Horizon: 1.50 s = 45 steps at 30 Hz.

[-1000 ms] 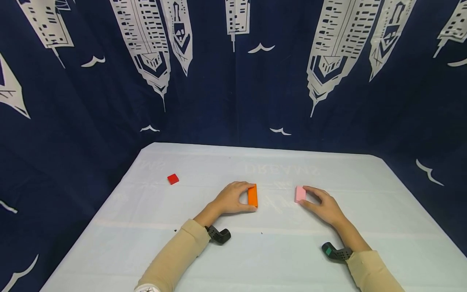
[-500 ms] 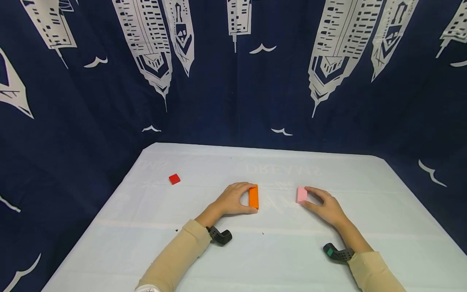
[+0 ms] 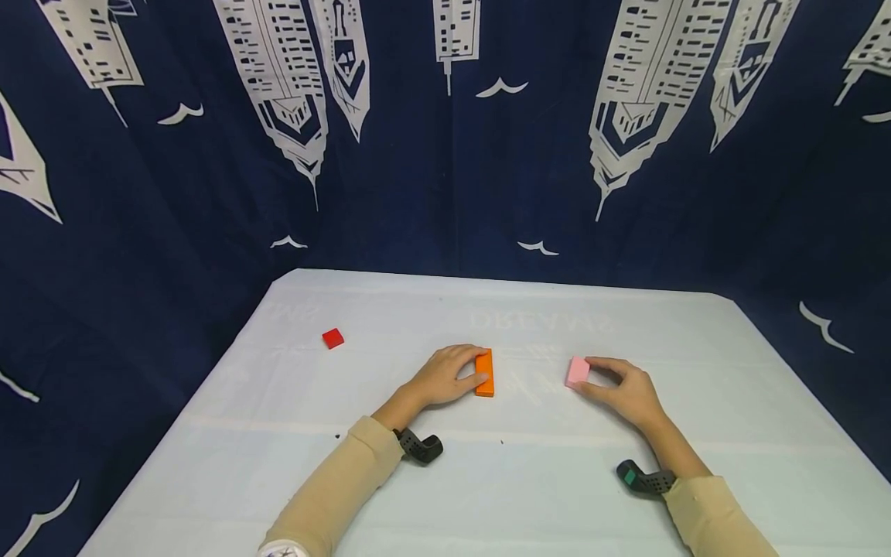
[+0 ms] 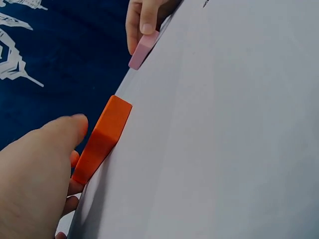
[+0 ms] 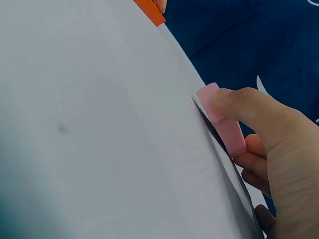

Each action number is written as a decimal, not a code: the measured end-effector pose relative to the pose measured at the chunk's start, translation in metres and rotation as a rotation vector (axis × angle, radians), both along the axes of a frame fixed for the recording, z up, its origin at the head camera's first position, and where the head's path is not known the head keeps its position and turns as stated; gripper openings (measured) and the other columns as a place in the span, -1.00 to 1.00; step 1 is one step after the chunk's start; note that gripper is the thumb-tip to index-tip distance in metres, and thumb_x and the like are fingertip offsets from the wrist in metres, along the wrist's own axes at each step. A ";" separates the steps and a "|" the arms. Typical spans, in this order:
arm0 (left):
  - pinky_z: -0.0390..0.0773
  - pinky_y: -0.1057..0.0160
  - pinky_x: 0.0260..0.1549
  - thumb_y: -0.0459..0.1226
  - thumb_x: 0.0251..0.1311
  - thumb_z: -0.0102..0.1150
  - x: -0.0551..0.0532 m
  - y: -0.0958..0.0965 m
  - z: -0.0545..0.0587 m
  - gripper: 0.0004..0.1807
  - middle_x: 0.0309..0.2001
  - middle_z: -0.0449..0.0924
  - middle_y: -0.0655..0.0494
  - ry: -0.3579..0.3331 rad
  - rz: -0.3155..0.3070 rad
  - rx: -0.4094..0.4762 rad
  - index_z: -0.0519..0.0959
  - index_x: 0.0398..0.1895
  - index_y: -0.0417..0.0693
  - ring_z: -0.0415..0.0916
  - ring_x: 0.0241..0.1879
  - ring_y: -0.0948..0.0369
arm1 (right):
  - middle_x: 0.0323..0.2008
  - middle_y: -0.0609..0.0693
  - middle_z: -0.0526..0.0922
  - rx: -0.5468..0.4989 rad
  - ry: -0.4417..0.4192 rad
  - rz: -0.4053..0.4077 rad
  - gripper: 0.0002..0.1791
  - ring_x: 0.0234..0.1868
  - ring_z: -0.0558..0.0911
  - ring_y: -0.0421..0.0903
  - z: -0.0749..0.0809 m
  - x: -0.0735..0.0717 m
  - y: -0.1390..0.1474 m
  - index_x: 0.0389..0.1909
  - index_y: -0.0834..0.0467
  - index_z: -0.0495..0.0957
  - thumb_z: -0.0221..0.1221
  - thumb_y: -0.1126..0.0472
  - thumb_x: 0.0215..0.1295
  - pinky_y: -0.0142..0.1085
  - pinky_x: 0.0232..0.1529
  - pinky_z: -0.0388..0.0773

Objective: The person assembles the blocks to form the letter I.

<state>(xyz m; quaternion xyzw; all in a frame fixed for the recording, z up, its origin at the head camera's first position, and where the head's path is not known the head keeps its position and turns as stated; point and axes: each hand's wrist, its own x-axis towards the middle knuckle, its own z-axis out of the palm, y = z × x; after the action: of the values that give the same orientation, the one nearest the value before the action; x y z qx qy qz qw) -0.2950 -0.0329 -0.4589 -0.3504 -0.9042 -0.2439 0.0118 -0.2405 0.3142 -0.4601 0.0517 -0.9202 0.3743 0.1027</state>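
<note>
An orange block (image 3: 487, 384) lies on the white-covered table to the right of my left hand (image 3: 445, 377). My left fingertips are at its far end. The left thumb (image 4: 77, 128) is lifted off the block, with a small gap showing in the left wrist view. My right hand (image 3: 626, 393) pinches a shorter pink block (image 5: 227, 127). Its thumb is on the near end and its fingers are at the far end. The pink block is slightly turned and low at the table. Some right fingers are hidden behind it in the right wrist view.
A small flat red block (image 3: 332, 338) lies toward the far left of the white table (image 3: 529, 495). Behind the table's far edge hangs a navy curtain (image 3: 445, 209) printed with white buildings and birds. Both wrists wear black camera mounts.
My left thumb has come off the near end of the orange block and moved up over it. The pink block has turned a little in my right hand. The red block has not moved.
</note>
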 end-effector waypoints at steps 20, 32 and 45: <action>0.10 0.02 0.38 0.01 0.40 0.02 0.000 -0.001 0.000 -0.43 0.38 0.32 0.06 -0.001 -0.009 -0.006 0.31 0.41 0.08 0.18 0.39 0.06 | 0.14 0.26 0.54 -0.110 0.012 0.085 -0.37 0.26 0.38 0.27 0.017 0.002 -0.030 0.11 0.22 0.60 0.47 0.00 0.04 0.28 0.23 0.23; 0.11 0.04 0.38 0.02 0.40 0.01 0.000 0.000 0.000 -0.43 0.38 0.32 0.07 -0.003 -0.002 -0.008 0.31 0.41 0.09 0.18 0.39 0.08 | 0.11 0.15 0.58 -0.131 0.013 0.149 -0.40 0.26 0.40 0.18 0.019 -0.004 -0.051 0.10 0.13 0.63 0.48 0.00 0.01 0.23 0.24 0.24; 0.12 0.03 0.37 0.03 0.40 0.01 0.000 0.000 0.000 -0.43 0.38 0.33 0.09 -0.004 0.014 -0.014 0.32 0.41 0.08 0.19 0.38 0.09 | 0.06 0.11 0.62 -0.120 0.045 0.213 -0.42 0.19 0.47 0.15 0.023 -0.003 -0.076 0.05 0.13 0.65 0.51 0.04 -0.04 0.21 0.22 0.30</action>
<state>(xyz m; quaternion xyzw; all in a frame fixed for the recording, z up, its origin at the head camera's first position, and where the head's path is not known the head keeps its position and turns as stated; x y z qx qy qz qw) -0.2953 -0.0331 -0.4590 -0.3434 -0.9085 -0.2380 0.0093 -0.2431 0.2385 -0.4372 0.1512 -0.8828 0.4364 0.0860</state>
